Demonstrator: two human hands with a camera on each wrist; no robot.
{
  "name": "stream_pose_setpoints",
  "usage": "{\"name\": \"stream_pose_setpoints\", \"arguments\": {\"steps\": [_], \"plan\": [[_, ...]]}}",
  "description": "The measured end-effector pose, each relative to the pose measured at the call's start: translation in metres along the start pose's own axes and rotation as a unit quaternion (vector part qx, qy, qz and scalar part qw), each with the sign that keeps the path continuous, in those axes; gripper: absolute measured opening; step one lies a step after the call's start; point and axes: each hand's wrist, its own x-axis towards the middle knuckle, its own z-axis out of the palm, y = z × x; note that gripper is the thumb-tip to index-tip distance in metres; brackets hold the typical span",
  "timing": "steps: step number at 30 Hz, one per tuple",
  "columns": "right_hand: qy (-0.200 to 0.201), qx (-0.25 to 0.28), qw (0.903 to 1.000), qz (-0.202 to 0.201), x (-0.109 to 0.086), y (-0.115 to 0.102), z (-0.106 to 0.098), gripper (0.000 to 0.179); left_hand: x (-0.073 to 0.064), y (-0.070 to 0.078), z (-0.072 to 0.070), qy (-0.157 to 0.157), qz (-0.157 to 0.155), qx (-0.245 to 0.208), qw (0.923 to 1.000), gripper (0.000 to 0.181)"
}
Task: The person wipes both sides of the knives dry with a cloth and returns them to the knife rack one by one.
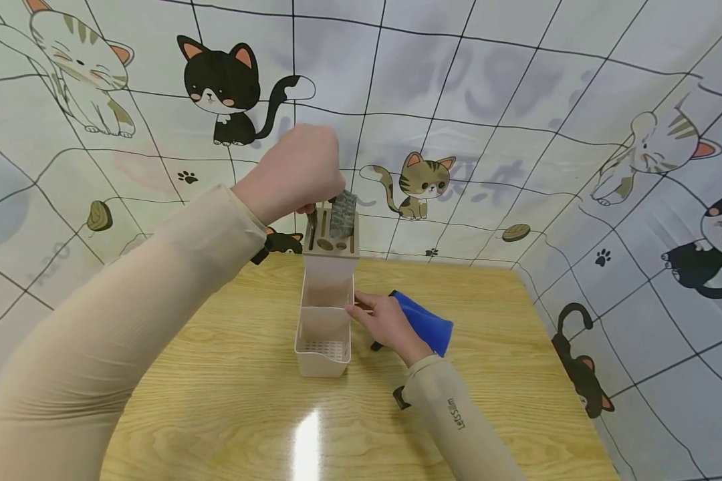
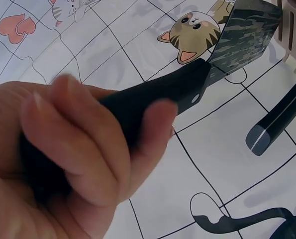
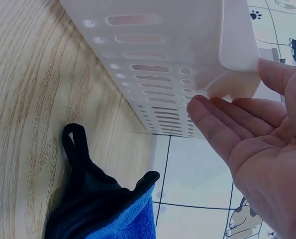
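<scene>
My left hand (image 1: pixel 301 167) grips the black handle of a cleaver (image 2: pixel 247 40) with a broad, grey patterned blade. In the head view, the blade overlaps the slotted top (image 1: pixel 327 246) of a tall pale knife holder (image 1: pixel 329 267). Another black knife handle (image 2: pixel 259 137) sticks out beside the holder in the left wrist view. My right hand (image 1: pixel 388 324) is at the holder's right side, its fingers stretched out along the perforated wall (image 3: pixel 152 64) and its thumb at the rim. Two tray-like compartments form the holder's lower front.
A blue cloth with black trim (image 1: pixel 427 324) lies on the wooden table (image 1: pixel 228 401), just right of the holder. Behind and at the right hang white cat-printed sheets (image 1: pixel 475 133) with grid lines, close behind the holder.
</scene>
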Motion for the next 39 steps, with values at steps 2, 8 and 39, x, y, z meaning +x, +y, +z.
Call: {"name": "stream_pose_setpoints", "arguments": {"steps": [2, 8, 39], "plan": [[-0.003, 0.0, 1.0, 0.003, 0.0, 0.0, 0.0, 0.051, 0.001, -0.001, 0.001, 0.021, 0.015, 0.009, 0.9996, 0.032], [-0.001, -0.001, 1.0, 0.0, -0.001, -0.001, -0.001, 0.05, 0.003, -0.002, 0.002, 0.065, 0.045, 0.033, 0.9963, 0.034], [0.02, 0.003, 0.9989, -0.044, -0.005, 0.0, 0.004, 0.045, 0.016, -0.023, 0.025, 0.204, 0.13, -0.043, 0.9693, 0.01]]}}
